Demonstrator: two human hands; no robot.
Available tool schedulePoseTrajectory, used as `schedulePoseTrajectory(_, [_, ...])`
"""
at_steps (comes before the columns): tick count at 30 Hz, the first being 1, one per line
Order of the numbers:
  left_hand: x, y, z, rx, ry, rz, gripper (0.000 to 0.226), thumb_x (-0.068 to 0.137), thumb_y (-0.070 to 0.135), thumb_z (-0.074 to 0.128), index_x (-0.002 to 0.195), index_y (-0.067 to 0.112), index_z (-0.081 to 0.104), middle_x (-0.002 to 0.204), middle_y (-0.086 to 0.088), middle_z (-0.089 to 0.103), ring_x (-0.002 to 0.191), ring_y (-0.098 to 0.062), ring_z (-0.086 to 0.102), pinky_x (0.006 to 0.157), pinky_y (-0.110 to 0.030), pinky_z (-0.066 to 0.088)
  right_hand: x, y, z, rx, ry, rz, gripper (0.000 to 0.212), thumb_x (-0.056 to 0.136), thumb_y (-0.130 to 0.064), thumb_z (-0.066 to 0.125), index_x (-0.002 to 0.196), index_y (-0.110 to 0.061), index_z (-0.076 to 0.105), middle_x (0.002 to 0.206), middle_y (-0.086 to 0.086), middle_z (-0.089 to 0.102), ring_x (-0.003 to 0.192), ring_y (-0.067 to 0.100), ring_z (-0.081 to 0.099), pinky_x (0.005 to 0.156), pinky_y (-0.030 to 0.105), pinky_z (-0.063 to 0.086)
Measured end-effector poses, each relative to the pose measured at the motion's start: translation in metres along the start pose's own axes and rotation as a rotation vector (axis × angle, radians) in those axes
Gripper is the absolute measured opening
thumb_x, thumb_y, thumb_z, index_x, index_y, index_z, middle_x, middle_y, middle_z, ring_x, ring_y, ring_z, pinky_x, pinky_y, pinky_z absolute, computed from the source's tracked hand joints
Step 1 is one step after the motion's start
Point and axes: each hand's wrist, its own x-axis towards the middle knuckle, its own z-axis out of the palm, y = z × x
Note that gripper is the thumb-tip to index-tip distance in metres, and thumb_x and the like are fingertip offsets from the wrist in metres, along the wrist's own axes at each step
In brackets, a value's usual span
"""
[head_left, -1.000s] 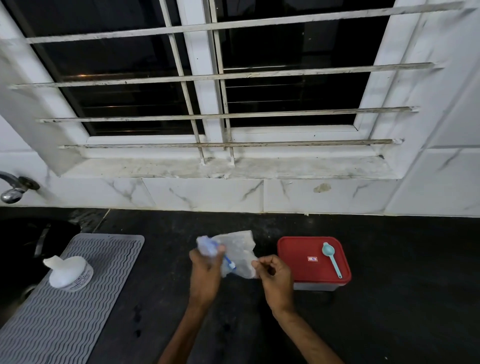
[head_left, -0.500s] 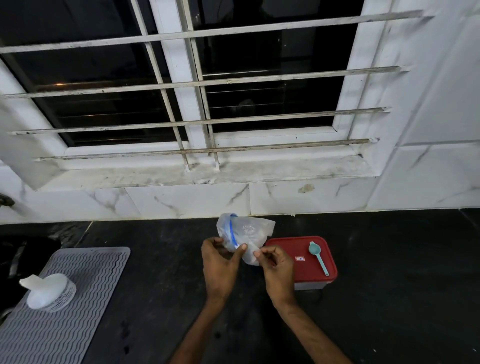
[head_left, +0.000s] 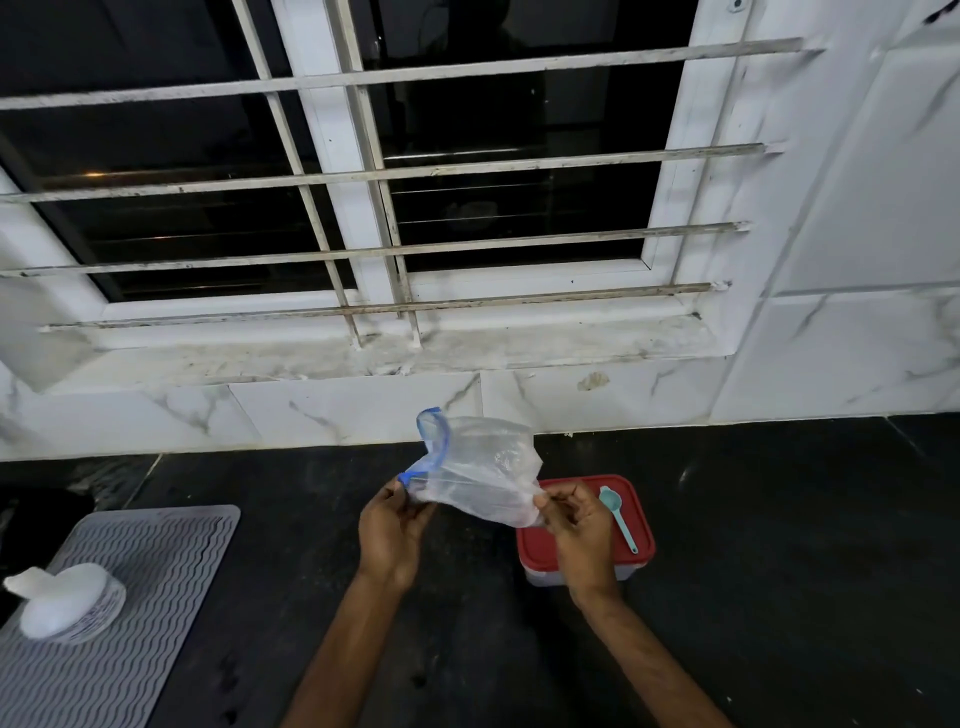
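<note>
Subject item: one clear plastic bag (head_left: 483, 467) with a blue zip strip (head_left: 439, 441) along its mouth. It is held in the air above the black worktop (head_left: 779, 571), clear of the surface, and stretched between both hands. The left hand (head_left: 390, 535) pinches the end of the bag at the blue strip, thumb and fingers curled onto the film. The right hand (head_left: 579, 530) pinches the opposite lower corner in the same manner. The hands are apart, with the crumpled bag spanning the gap; the upper part of the zip strip stands up in a loop above the left hand. Whether the bag holds anything cannot be told. Directly behind the right hand a container with a red lid (head_left: 535, 545) sits on the worktop, partly covered in view by that hand and the bag's corner. A teal spoon (head_left: 617, 517) lies on the lid, bowl end away from the person. At the left a grey ribbed mat (head_left: 156, 597) lies on the worktop and carries a white lidded item (head_left: 65, 605), well apart from the hands. Behind the worktop are a marble-pattern tiled wall (head_left: 363, 410), a soiled window sill (head_left: 467, 348) and a barred window (head_left: 363, 254) with dark glass.
</note>
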Motion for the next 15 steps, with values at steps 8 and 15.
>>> schedulePoseTrajectory(8, [-0.003, 0.007, -0.011, 0.505, -0.142, 0.265, 0.042, 0.091, 0.053, 0.058, 0.098, 0.012, 0.066, 0.087, -0.003, 0.068, 0.082, -0.014, 0.065, 0.074, -0.031, 0.051, 0.000, -0.001, -0.013, -0.122, -0.226, -0.135, 0.012, 0.084, 0.002, 0.069, 0.081, -0.009, 0.065, 0.081, 0.001, 0.069, 0.079, 0.016, 0.067, 0.074, 0.024, 0.054])
schedulePoseTrajectory(15, [0.006, 0.022, 0.008, 0.689, 0.045, 0.441, 0.025, 0.090, 0.027, 0.068, 0.071, 0.012, 0.062, 0.063, 0.002, 0.063, 0.062, -0.016, 0.061, 0.051, -0.016, 0.046, -0.005, -0.007, -0.006, -0.191, -0.265, -0.226, 0.014, 0.084, 0.004, 0.068, 0.077, -0.008, 0.066, 0.074, -0.004, 0.067, 0.073, 0.014, 0.064, 0.070, 0.021, 0.050])
